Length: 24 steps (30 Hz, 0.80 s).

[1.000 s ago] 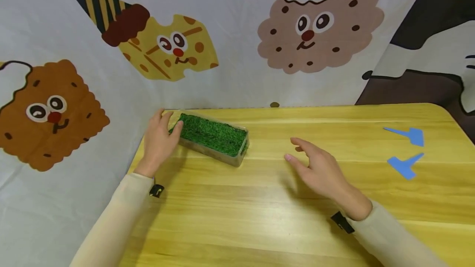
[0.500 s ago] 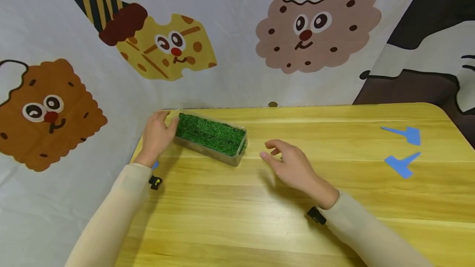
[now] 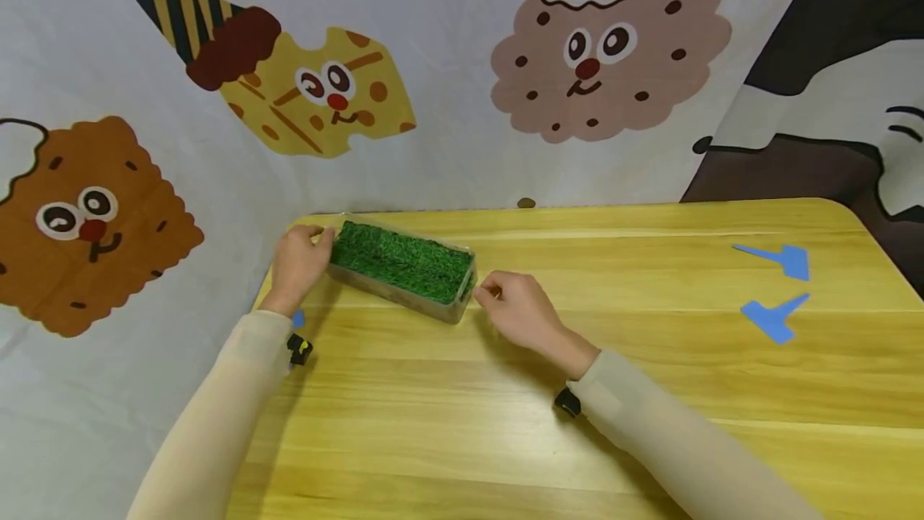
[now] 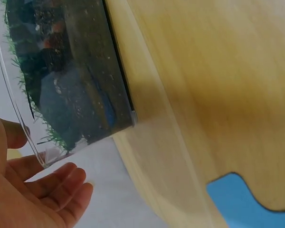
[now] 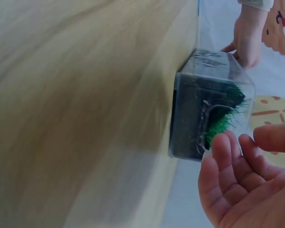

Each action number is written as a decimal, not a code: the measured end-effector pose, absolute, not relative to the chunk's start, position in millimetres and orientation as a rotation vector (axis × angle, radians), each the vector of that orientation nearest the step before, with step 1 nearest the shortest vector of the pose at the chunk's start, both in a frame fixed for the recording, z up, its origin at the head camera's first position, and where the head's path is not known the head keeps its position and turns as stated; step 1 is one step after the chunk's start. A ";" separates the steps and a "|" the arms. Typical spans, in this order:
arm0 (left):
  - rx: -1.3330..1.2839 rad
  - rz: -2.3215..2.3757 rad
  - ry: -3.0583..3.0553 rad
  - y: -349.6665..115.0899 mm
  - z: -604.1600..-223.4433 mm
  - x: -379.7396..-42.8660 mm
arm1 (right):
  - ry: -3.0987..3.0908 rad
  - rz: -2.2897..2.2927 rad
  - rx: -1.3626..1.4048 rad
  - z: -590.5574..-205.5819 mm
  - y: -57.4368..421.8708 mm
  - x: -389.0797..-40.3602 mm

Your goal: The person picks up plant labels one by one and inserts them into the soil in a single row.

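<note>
Right hand [image 3: 518, 310] is sitting further left than half a second ago, now hanging out by the right end of the box [image 3: 393, 292], while the left hand [image 3: 297, 263] is shifting only a touch. Box itself is resting at a slant near the table's [image 3: 469, 408] back left corner, with green grass [image 3: 400, 259] filling its top. Left hand is pinching the far-left end, thumb and index on the clear rim at a corner, other fingers lying loose outside. Right fingers are curling close to the opposite end, overlapping it in the right wrist view, so I can't tell if they're touching or holding it. Two blue pieces [image 3: 796, 262] are lying well apart over on the right, and another blue piece [image 4: 247, 204] is lying near the left wrist, partly hidden.
</note>
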<state>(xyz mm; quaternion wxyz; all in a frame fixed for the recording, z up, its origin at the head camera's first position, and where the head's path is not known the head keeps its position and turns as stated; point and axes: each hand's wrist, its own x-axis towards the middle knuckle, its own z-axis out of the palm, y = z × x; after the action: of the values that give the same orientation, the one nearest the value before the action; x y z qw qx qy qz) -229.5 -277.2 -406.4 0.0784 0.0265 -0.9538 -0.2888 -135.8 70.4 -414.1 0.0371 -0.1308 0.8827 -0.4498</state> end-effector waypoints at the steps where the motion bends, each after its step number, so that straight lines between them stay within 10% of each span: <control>1: 0.076 -0.884 -2.845 -278.3 -407.0 -229.8 | 2.690 -1.402 -0.392 -415.4 68.7 -137.4; 24: -0.021 -0.920 -2.770 -279.2 -409.2 -225.9 | 2.583 -1.533 -0.392 -414.3 55.2 -149.2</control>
<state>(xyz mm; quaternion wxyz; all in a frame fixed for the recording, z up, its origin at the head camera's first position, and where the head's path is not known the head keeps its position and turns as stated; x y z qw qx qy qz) -225.9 -279.2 -409.2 0.1113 -0.0070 -0.9431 -0.3131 -149.2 55.2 -414.3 0.0562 -0.1293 0.8513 -0.5053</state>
